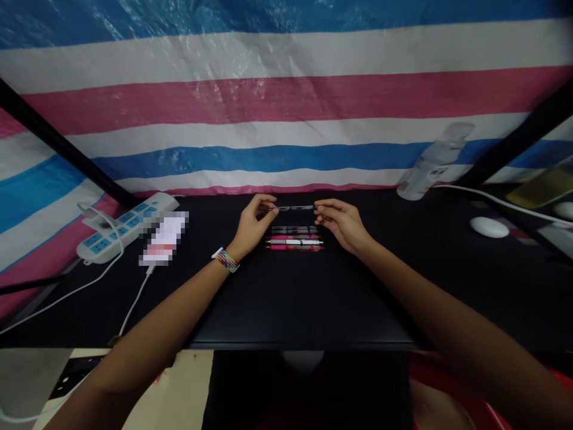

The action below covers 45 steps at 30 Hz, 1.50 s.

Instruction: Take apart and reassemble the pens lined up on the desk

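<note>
Between my two hands a slim dark pen (pixel 296 208) lies sideways, one end in each hand. My left hand (pixel 255 224), with a colourful woven band at the wrist, pinches its left end. Thumb and fingers of my right hand (pixel 342 224) close on its right end. Just nearer to me, several pens lie side by side on the black table (pixel 304 298). Among them are dark clear pens (pixel 294 230), a white pen (pixel 299 242) and a pink pen (pixel 290 248) at the near side.
On the left are a white power strip (pixel 107 239) with blue sockets and a phone (pixel 165 239) on a charging cable. A clear bottle (pixel 430 164) stands at the back right, with a white mouse (pixel 489 227) nearer. A striped sheet (pixel 286 101) hangs behind the table.
</note>
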Each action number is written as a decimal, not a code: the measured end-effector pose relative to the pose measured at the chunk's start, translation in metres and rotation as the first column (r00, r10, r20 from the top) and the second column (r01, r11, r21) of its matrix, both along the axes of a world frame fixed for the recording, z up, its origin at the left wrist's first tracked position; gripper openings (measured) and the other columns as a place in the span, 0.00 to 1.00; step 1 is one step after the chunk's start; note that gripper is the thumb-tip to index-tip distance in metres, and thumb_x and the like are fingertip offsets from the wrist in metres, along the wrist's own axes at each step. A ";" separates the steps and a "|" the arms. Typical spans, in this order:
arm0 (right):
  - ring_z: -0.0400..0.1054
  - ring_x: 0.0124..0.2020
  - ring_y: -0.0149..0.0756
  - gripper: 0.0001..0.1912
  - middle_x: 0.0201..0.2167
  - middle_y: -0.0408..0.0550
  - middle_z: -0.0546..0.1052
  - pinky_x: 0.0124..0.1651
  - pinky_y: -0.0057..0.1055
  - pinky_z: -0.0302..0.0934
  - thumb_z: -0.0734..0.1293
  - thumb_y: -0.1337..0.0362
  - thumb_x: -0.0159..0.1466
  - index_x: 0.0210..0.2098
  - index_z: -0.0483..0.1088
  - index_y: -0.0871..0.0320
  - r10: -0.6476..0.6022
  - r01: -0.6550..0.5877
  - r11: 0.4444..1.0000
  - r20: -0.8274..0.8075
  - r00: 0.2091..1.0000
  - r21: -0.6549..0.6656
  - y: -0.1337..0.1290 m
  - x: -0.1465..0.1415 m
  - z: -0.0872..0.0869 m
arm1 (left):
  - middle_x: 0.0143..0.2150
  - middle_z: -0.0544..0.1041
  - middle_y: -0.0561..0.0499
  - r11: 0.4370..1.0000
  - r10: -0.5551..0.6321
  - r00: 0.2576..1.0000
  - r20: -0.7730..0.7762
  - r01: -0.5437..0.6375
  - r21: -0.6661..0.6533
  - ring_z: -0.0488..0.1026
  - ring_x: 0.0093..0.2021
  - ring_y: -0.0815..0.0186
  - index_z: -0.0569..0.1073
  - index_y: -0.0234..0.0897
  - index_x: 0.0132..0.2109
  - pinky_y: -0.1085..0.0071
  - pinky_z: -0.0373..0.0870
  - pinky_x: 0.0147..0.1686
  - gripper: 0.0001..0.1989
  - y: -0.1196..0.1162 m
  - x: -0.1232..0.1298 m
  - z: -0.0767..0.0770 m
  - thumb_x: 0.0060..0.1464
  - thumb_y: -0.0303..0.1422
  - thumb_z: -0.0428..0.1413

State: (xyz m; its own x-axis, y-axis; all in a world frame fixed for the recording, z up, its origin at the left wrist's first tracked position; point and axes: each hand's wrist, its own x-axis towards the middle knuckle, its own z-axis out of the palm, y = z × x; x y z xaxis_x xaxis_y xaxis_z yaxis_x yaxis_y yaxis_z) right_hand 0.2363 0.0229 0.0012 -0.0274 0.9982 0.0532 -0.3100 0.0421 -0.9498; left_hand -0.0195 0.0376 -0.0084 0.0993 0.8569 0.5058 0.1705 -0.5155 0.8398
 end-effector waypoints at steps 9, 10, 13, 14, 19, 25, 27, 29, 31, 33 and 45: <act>0.73 0.34 0.36 0.09 0.33 0.48 0.81 0.47 0.42 0.74 0.82 0.62 0.55 0.36 0.85 0.53 -0.012 0.012 1.000 -0.022 1.000 -0.006 0.000 -0.001 0.000 | 0.42 0.82 0.49 1.000 0.022 0.999 -0.033 -0.022 0.019 0.81 0.44 0.61 0.79 0.41 0.51 0.63 0.75 0.47 0.10 0.004 -0.001 -0.003 0.63 0.28 0.65; 0.73 0.34 0.36 0.09 0.33 0.48 0.82 0.46 0.42 0.74 0.82 0.62 0.55 0.36 0.85 0.54 -0.013 0.013 1.000 -0.021 1.000 -0.007 0.000 0.000 -0.001 | 0.43 0.83 0.48 0.999 0.030 0.999 -0.044 -0.029 0.027 0.81 0.44 0.61 0.79 0.41 0.50 0.63 0.75 0.47 0.11 0.003 -0.001 -0.003 0.62 0.27 0.65; 0.73 0.34 0.36 0.11 0.33 0.48 0.82 0.46 0.42 0.74 0.83 0.61 0.54 0.37 0.85 0.54 -0.015 0.015 1.000 -0.010 1.000 -0.003 0.001 -0.001 -0.001 | 0.43 0.83 0.48 0.999 0.033 0.996 -0.080 -0.031 0.035 0.80 0.43 0.62 0.80 0.40 0.48 0.64 0.75 0.46 0.08 0.002 0.000 -0.001 0.61 0.29 0.66; 0.73 0.34 0.36 0.12 0.33 0.48 0.82 0.46 0.42 0.74 0.83 0.61 0.54 0.37 0.85 0.54 -0.017 0.017 1.000 -0.008 1.000 -0.002 0.001 -0.001 -0.001 | 0.44 0.84 0.48 0.999 0.031 0.995 -0.090 -0.029 0.031 0.80 0.43 0.62 0.81 0.40 0.47 0.64 0.75 0.46 0.07 0.002 0.000 0.000 0.62 0.31 0.66; 0.74 0.34 0.36 0.13 0.33 0.48 0.82 0.47 0.42 0.74 0.83 0.61 0.53 0.37 0.85 0.54 -0.015 0.015 1.000 -0.007 1.000 0.005 0.001 -0.001 -0.001 | 0.41 0.85 0.48 0.999 0.008 0.997 -0.082 -0.012 -0.046 0.81 0.41 0.62 0.84 0.39 0.46 0.64 0.75 0.44 0.08 0.001 -0.001 0.000 0.66 0.38 0.64; 0.72 0.32 0.35 0.11 0.32 0.49 0.81 0.44 0.41 0.74 0.82 0.62 0.55 0.36 0.85 0.57 -0.010 0.010 1.000 -0.010 1.000 -0.021 0.001 0.001 -0.001 | 0.44 0.87 0.47 0.999 0.031 0.991 -0.129 -0.028 0.027 0.80 0.44 0.59 0.85 0.41 0.44 0.60 0.77 0.48 0.04 0.003 -0.004 -0.002 0.63 0.34 0.68; 0.71 0.31 0.35 0.10 0.31 0.49 0.80 0.43 0.41 0.74 0.82 0.61 0.56 0.36 0.84 0.58 -0.010 0.010 1.000 -0.013 1.000 -0.027 0.002 0.002 -0.001 | 0.45 0.87 0.47 0.996 0.046 0.986 -0.163 -0.033 0.081 0.80 0.46 0.58 0.85 0.42 0.44 0.58 0.76 0.51 0.04 0.002 -0.005 0.000 0.62 0.32 0.68; 0.71 0.31 0.35 0.11 0.30 0.48 0.79 0.43 0.41 0.74 0.82 0.61 0.56 0.36 0.84 0.59 -0.011 0.011 1.000 -0.018 1.000 -0.028 0.002 0.002 -0.001 | 0.45 0.86 0.48 0.990 0.065 0.979 -0.194 -0.038 0.139 0.80 0.48 0.57 0.85 0.42 0.43 0.56 0.76 0.54 0.03 -0.001 -0.004 0.003 0.61 0.30 0.69; 0.72 0.32 0.35 0.11 0.31 0.49 0.79 0.44 0.41 0.74 0.82 0.61 0.57 0.36 0.84 0.59 -0.004 0.003 1.000 -0.022 1.000 -0.029 0.002 0.002 -0.001 | 0.44 0.86 0.49 0.983 0.087 0.974 -0.211 -0.050 0.174 0.80 0.48 0.57 0.85 0.42 0.42 0.55 0.75 0.56 0.03 -0.002 -0.003 0.005 0.61 0.29 0.69; 0.72 0.33 0.36 0.11 0.31 0.49 0.80 0.45 0.42 0.74 0.82 0.61 0.57 0.37 0.84 0.58 0.006 -0.007 1.000 -0.020 1.000 -0.024 0.002 0.002 -0.002 | 0.44 0.86 0.48 0.985 0.097 0.974 -0.204 -0.064 0.163 0.80 0.48 0.57 0.84 0.42 0.42 0.56 0.75 0.54 0.03 -0.002 -0.002 0.004 0.61 0.29 0.68; 0.76 0.36 0.38 0.16 0.34 0.49 0.82 0.50 0.46 0.76 0.85 0.57 0.55 0.39 0.84 0.55 0.021 -0.021 1.000 -0.010 1.000 0.020 0.004 0.001 -0.007 | 0.46 0.86 0.47 0.996 0.042 0.978 -0.203 -0.025 0.086 0.80 0.47 0.57 0.87 0.43 0.47 0.58 0.75 0.50 0.06 -0.002 -0.003 0.003 0.66 0.35 0.65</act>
